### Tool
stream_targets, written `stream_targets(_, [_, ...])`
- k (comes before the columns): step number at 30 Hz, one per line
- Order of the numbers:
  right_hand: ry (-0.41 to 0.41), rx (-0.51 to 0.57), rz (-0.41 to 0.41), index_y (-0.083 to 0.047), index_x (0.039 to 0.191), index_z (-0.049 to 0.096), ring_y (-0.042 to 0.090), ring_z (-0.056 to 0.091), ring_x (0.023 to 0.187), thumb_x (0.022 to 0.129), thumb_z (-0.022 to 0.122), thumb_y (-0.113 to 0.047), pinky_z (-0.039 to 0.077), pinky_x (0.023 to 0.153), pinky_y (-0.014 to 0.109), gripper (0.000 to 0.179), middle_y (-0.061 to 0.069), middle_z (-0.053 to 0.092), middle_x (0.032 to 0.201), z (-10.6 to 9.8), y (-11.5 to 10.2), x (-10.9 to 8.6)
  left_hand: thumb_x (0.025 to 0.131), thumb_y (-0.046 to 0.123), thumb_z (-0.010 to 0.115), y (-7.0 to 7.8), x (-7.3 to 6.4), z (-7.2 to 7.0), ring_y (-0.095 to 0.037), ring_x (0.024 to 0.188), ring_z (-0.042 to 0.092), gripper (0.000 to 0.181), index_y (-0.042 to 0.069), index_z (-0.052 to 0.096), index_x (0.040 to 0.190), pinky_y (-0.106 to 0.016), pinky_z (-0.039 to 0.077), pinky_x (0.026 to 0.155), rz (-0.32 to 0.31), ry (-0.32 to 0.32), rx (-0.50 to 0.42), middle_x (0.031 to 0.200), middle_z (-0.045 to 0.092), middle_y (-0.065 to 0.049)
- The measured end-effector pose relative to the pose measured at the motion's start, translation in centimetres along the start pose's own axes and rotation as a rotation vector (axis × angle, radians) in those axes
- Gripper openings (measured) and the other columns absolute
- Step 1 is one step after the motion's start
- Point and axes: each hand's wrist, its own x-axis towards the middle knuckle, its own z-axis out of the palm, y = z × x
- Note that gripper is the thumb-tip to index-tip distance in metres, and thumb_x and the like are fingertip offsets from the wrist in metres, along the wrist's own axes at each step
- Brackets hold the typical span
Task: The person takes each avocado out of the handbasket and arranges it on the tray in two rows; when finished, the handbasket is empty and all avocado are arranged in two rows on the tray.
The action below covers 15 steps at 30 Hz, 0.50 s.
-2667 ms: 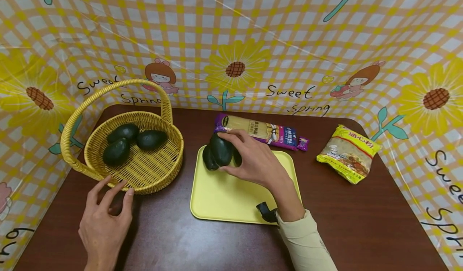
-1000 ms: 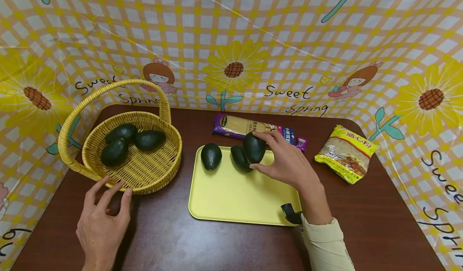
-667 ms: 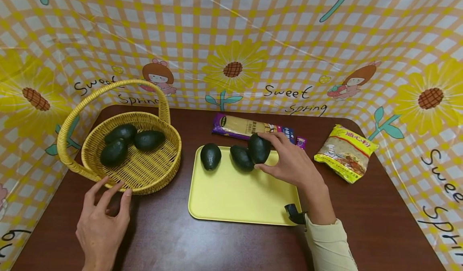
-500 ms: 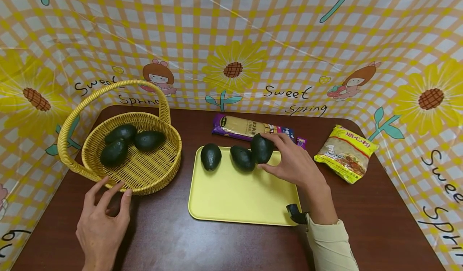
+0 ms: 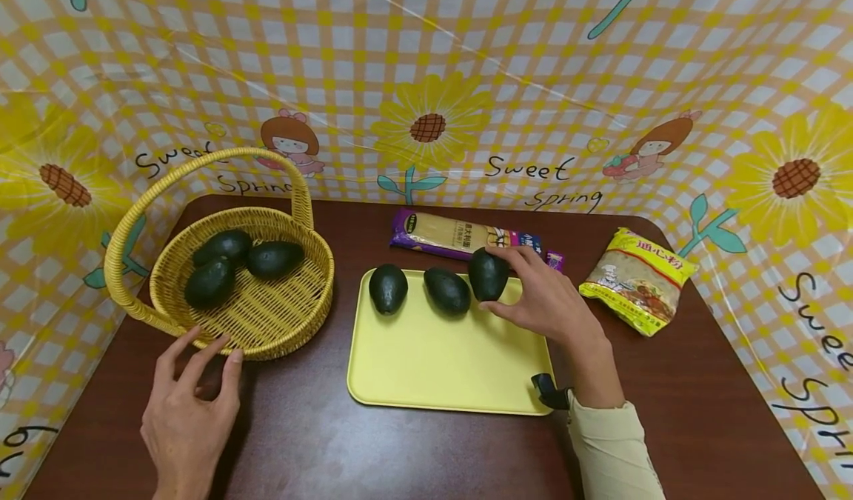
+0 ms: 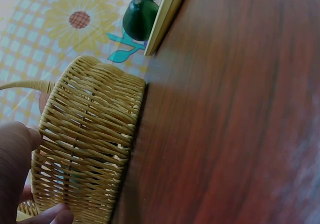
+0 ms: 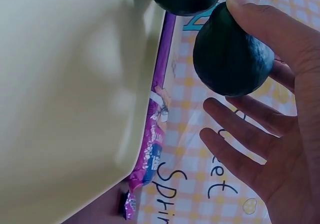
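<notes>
My right hand (image 5: 549, 300) pinches a dark green avocado (image 5: 488, 275) between thumb and fingers, close over the back right part of the yellow tray (image 5: 433, 367). In the right wrist view the thumb sits at the narrow end of this avocado (image 7: 232, 54), and two other fingers stand away from it. Left of it on the tray lie a second avocado (image 5: 447, 291) and a third avocado (image 5: 389, 290). My left hand (image 5: 189, 411) rests with fingertips at the near rim of the yellow wicker basket (image 5: 313, 315). Three avocados (image 5: 276, 259) lie inside the basket.
Behind the tray lies a purple pasta packet (image 5: 440, 233), partly hidden by the right hand. A yellow noodle bag (image 5: 638, 281) is on the table's right side. A checked cloth (image 5: 426, 55) stands as a wall around the brown table (image 5: 320, 441).
My right hand has carried its avocado rightwards from over the tray's left avocado, past the middle one, to the right of it. My left hand has stayed at the basket rim.
</notes>
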Motion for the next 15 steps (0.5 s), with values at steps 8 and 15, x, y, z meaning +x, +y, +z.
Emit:
stream_targets(8, [-0.031,-0.018,0.022,-0.024,0.160,0.050,0.031,0.064,0.074,0.083,0.095,-0.045,0.054,0.061,0.045,0.091,0.024,0.055,0.145,0.34,0.45,0.09,0.095,0.027,0.085,-0.06,-0.04,0.02,-0.030,0.059,0.072,0.030,0.018,0.084,0.123,-0.020,0.041,0.049,0.003,0.003,0.001,0.147,0.066,-0.008])
stream_targets(15, [-0.060,-0.018,0.034,-0.024,0.160,0.049,0.029,0.061,0.068,0.083,0.095,-0.045,0.053,0.060,0.045,0.092,0.023,0.056,0.143,0.76,0.86,0.17,0.094,0.027,0.086,-0.07,-0.05,0.10,-0.030,0.059,0.072,0.030,0.019,0.084,0.123,-0.020,0.041,0.050,-0.008,0.002,0.002,0.148,0.066,-0.007])
